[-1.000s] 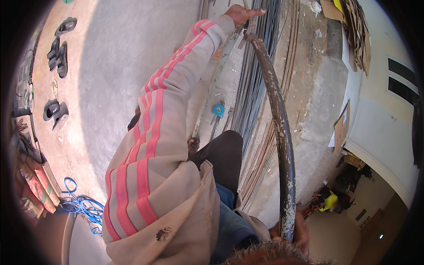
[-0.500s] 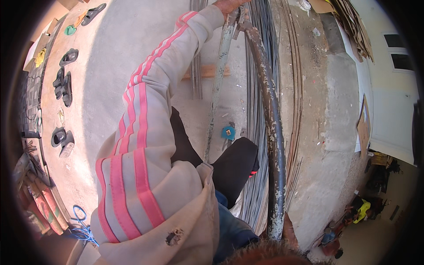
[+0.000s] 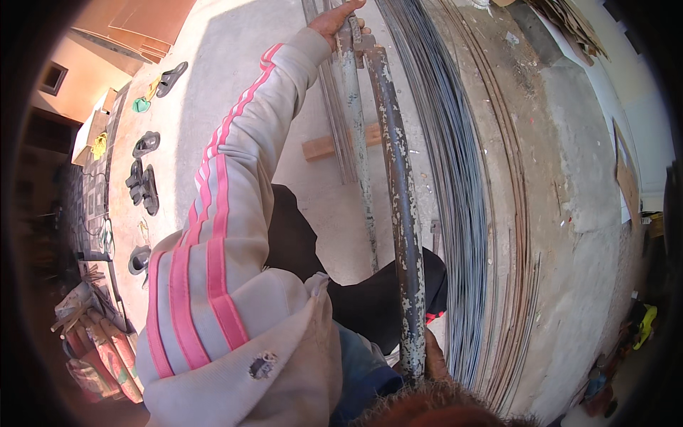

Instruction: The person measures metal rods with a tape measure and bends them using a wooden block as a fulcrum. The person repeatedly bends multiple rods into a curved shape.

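At the top, my left hand (image 3: pixel 340 21), at the end of a pink-striped pale sleeve, is closed round a metal fitting (image 3: pixel 360 44) joining the upper ends of two pipes. The pale, flaking pipe (image 3: pixel 366 185) runs down beside the thicker dark pipe (image 3: pixel 398 178), which has chipped paint. At the bottom, my right hand (image 3: pixel 434 356) holds the dark pipe's lower end, its fingers partly hidden behind it. A bundle of long steel rods (image 3: pixel 455 178) lies just right of the pipes. A short timber (image 3: pixel 316 148) lies crosswise under thinner bars behind the pale pipe.
Several sandals (image 3: pixel 146 188) lie on the concrete floor at left, with stacked sacks (image 3: pixel 107 352) lower left. Cardboard sheets (image 3: pixel 625 178) line the wall at right, and someone in yellow (image 3: pixel 646 324) is at the far right edge. My bent dark-trousered legs (image 3: pixel 356 299) are below me.
The dark pipe has swung left, now nearer parallel to the pale pipe. My left hand has moved left with the fitting. The view has turned, and the blue tape measure is no longer visible.
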The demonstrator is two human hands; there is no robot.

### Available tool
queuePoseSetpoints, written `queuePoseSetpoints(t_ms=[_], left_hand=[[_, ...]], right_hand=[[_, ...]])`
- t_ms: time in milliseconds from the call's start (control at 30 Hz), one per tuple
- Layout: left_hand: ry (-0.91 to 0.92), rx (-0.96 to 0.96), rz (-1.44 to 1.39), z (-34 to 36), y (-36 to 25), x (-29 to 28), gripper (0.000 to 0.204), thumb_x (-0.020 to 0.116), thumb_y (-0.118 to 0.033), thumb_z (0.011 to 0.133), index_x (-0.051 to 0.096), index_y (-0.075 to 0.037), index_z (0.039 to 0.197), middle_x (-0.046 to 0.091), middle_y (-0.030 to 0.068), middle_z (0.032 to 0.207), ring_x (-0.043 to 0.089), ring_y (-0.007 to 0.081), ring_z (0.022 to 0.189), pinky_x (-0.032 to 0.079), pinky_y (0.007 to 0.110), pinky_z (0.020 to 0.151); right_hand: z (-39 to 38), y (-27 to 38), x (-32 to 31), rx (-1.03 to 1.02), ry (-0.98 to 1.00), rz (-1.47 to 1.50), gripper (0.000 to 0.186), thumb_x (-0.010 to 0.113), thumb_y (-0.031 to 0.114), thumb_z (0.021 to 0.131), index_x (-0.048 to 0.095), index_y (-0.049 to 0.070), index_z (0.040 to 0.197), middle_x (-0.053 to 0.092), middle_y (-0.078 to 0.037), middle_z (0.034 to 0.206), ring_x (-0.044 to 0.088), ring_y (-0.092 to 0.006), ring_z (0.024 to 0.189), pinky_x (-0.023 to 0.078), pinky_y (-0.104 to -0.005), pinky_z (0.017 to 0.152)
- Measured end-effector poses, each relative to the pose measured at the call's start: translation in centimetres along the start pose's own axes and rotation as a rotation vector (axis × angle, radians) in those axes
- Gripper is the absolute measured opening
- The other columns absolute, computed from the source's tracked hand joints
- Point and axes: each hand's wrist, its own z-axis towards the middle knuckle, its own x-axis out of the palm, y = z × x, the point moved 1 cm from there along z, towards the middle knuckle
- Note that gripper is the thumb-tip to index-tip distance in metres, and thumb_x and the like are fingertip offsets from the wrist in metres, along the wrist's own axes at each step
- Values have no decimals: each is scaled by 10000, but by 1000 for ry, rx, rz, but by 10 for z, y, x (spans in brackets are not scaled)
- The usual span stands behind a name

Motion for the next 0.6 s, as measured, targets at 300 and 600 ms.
queuePoseSetpoints(t_ms=[300, 600], left_hand=[[-94, -136, 35, -44, -10, 0, 464, 799, -361, 820, 576, -79, 1114, 640, 48, 843, 695, 245, 826, 605, 412, 765], [-196, -208, 282, -39, -10, -11, 669, 843, -436, 753, 617, 25, 1182, 668, 110, 897, 691, 223, 866, 587, 372, 783]], right_hand=[[-71, 40, 38, 356, -155, -10, 628, 711, 95, 871, 404, -5, 1409, 677, -170, 965, 670, -246, 821, 528, -350, 732], [-189, 4, 66, 667, -332, -278, 286, 754, 257, 825, 602, 28, 904, 655, -145, 697, 665, -327, 629, 511, -440, 585]])
